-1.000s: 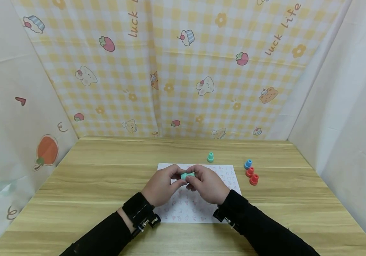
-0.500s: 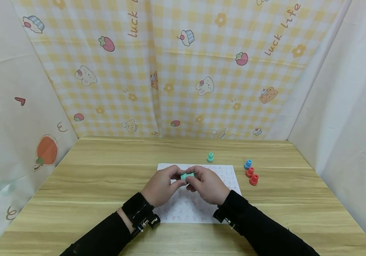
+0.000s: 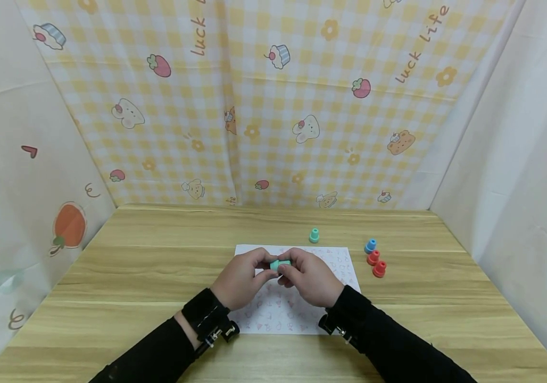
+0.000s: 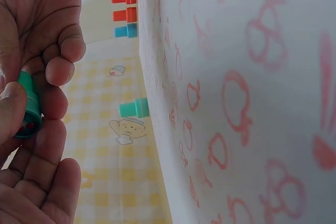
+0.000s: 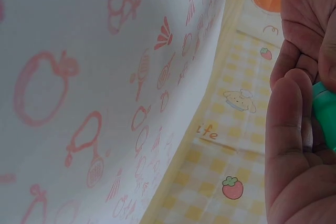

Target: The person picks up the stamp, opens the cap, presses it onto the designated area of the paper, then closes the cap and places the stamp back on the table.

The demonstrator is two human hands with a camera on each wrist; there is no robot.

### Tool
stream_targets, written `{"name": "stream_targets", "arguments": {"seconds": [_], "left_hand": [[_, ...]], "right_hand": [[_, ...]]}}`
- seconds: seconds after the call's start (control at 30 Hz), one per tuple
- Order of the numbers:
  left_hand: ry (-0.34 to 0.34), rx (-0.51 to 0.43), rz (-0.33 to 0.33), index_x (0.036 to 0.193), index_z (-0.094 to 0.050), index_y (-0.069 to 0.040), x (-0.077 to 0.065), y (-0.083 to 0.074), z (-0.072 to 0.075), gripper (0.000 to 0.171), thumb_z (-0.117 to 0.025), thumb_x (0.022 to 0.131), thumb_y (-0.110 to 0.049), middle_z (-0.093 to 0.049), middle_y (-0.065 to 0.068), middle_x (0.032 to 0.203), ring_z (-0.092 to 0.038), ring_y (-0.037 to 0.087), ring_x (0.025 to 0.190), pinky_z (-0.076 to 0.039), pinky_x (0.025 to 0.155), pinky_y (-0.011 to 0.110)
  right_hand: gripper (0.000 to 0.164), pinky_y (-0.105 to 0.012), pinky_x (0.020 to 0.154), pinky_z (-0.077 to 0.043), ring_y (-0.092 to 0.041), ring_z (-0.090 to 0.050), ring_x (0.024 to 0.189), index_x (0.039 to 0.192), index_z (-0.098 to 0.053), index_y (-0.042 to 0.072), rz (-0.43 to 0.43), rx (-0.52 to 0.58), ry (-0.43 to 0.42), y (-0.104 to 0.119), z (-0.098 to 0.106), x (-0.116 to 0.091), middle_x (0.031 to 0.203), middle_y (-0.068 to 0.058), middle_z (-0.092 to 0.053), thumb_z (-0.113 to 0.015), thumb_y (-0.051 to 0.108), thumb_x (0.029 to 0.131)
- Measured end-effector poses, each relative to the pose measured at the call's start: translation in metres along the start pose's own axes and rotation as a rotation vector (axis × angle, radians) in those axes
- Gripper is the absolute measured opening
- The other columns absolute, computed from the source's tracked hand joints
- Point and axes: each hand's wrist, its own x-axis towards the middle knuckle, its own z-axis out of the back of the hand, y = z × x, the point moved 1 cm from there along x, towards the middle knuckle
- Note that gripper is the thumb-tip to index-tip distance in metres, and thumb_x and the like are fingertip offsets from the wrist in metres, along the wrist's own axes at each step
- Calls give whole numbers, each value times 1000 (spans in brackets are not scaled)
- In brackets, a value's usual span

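Observation:
A small green stamp [image 3: 280, 264] is held sideways between both hands over a white sheet of paper [image 3: 297, 322]. My left hand [image 3: 240, 279] pinches its wider end between thumb and fingers. The fingers of my right hand [image 3: 315, 277] grip the narrower end and cover much of it. In the left wrist view the green stamp [image 4: 32, 103] shows its hollow end, with some red inside. The right wrist view catches only part of the green stamp [image 5: 325, 114] behind the fingers. Rows of small red and pink printed figures, some like fruit and rackets, cover the paper.
Another green stamp [image 3: 314, 235] stands upright just beyond the paper's far edge. To the right, a blue stamp [image 3: 371, 246] and two red stamps, a farther one [image 3: 373, 257] and a nearer one [image 3: 379, 269], stand in a row. Patterned cloth [image 3: 273, 154] encloses the wooden table [image 3: 168, 255].

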Motion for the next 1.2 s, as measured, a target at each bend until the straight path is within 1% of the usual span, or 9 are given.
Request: {"name": "stream_targets", "arguments": {"seconds": [0.13,0.33,0.53,0.7,0.8,1.03,1.1,1.2], "left_hand": [[-2,-4,-15,108,-69,-14,0,1,0,13,-76,97,-11,-77,0,109,-74,17,108,-60,93,47],[0,2,-30,107,-70,-14,-1,0,2,14,-77,96,-11,-77,-1,108,-75,15,106,-61,90,34],[-8,4,-50,107,-70,-13,-1,0,3,14,-77,95,-10,-77,0,108,-75,15,104,-61,88,34],[-8,7,-67,107,-70,-12,-1,0,4,13,-76,96,-10,-77,1,108,-75,15,104,-60,87,29],[-5,4,-74,107,-70,-11,-2,1,4,12,-76,96,-10,-77,2,109,-75,17,104,-61,87,29],[10,-22,-27,106,-70,-12,-2,1,8,11,-75,97,-12,-77,1,108,-75,15,103,-60,88,28],[16,-23,-33,106,-69,-12,-2,1,9,9,-74,98,-12,-77,1,108,-74,15,103,-61,88,29],[17,-32,-33,106,-69,-10,-3,2,11,10,-75,98,-14,-77,3,107,-74,15,101,-61,91,36]], "right_hand": [[16,-26,81,-61,-14,-74,91,119,-66,3,1,1,0,0,0,0,106,-7,-77,-56,11,109],[16,-26,81,-61,-14,-73,91,118,-66,3,4,1,8,0,-1,1,107,-7,-76,-56,10,109],[16,-26,82,-61,-15,-73,92,119,-66,3,9,1,23,2,-1,0,108,-8,-76,-55,9,109],[16,-26,82,-61,-15,-73,92,119,-66,2,17,10,32,3,0,0,108,-9,-76,-54,7,109],[16,-26,83,-61,-15,-73,92,119,-66,2,18,9,39,3,0,1,108,-9,-76,-54,7,109],[18,-27,84,-62,-16,-74,95,120,-66,1,20,31,57,2,0,3,112,-11,-75,-53,8,110],[18,-27,85,-62,-16,-74,95,121,-65,0,20,38,62,1,0,3,112,-12,-75,-53,8,110],[20,-28,86,-63,-17,-74,95,123,-64,-2,14,69,71,0,2,4,112,-15,-74,-51,8,111]]}}
